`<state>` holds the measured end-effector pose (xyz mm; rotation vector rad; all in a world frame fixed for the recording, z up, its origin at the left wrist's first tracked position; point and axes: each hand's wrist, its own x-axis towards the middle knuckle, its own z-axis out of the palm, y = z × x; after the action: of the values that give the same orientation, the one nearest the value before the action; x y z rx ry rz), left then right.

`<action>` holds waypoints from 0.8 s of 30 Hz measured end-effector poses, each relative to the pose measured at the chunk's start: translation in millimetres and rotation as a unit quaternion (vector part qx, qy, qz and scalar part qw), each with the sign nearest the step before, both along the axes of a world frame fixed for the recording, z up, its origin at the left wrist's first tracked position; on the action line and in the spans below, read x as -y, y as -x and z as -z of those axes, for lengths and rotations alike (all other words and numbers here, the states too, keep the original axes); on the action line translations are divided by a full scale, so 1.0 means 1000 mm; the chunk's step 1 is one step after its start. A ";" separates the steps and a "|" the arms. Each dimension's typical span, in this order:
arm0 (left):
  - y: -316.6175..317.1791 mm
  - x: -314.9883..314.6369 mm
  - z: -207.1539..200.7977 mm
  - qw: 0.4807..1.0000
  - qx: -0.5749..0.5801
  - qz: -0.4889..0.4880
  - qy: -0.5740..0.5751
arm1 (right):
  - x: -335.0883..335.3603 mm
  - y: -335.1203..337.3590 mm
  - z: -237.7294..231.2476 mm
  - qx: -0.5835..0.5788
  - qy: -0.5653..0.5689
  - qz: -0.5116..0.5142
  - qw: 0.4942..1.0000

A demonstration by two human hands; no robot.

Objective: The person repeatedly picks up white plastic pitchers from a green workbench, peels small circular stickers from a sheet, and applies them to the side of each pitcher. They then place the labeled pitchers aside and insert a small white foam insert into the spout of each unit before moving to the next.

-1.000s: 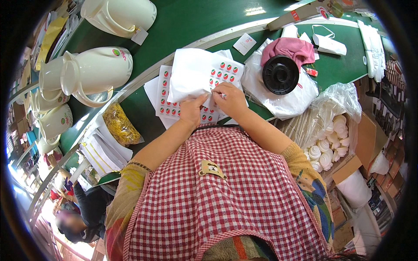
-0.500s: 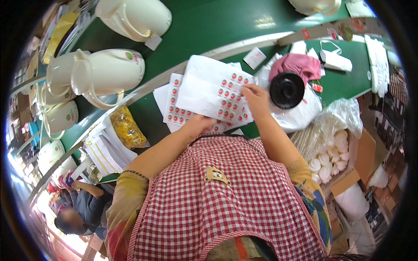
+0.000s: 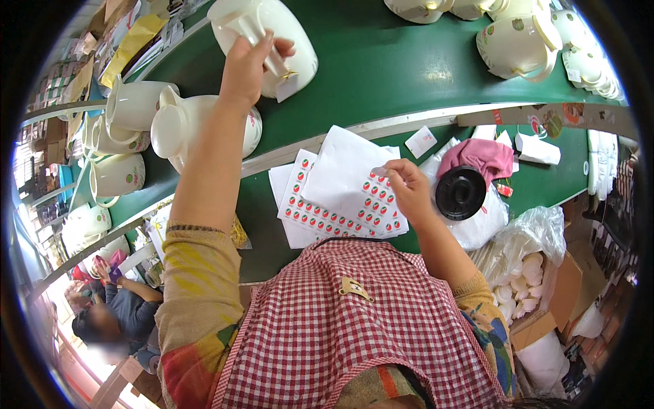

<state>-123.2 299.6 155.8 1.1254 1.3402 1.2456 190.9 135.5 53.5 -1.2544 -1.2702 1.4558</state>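
At the far left of the green surface, my left hand (image 3: 246, 71) is wrapped round the handle of a cream-coloured jug (image 3: 300, 51) with a small white tag hanging from it. My right hand (image 3: 411, 191) pinches a small sticker (image 3: 379, 171) between thumb and fingertips, just above the sheets. Beneath it lie overlapping sticker sheets (image 3: 310, 215) printed with rows of small red and green marks. A largely blank white sheet (image 3: 344, 163) lies on top of them. Close to the left forearm stands another cream jug (image 3: 197, 123), partly hidden by that arm.
More cream jugs stand at the left (image 3: 117, 175) and far right (image 3: 511, 51). Right of the sheets are a black round lid (image 3: 460, 193), a pink cloth (image 3: 487, 160) and a box (image 3: 562, 293) with bagged cream parts. A person (image 3: 119, 310) sits at lower left.
My left hand has left the sheets, reached forward and taken hold of the jug's handle. My right hand has lifted a sticker off the sheet. The view has shifted.
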 end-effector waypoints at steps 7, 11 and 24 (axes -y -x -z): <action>-0.046 -0.052 -0.015 0.968 0.241 -0.018 0.059 | -0.041 0.075 -0.080 -0.156 -0.074 -0.192 0.966; -0.090 -0.042 -0.028 0.958 0.244 -0.057 0.138 | -0.067 0.085 -0.061 -0.192 0.047 -0.121 0.973; -0.090 -0.111 0.033 0.911 0.379 -0.077 0.144 | -0.169 0.025 -0.065 0.287 -0.513 -0.030 0.809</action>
<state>-33.5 411.0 122.6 0.2595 0.9647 1.3459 165.5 304.4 118.0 -0.8618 -2.0900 0.1951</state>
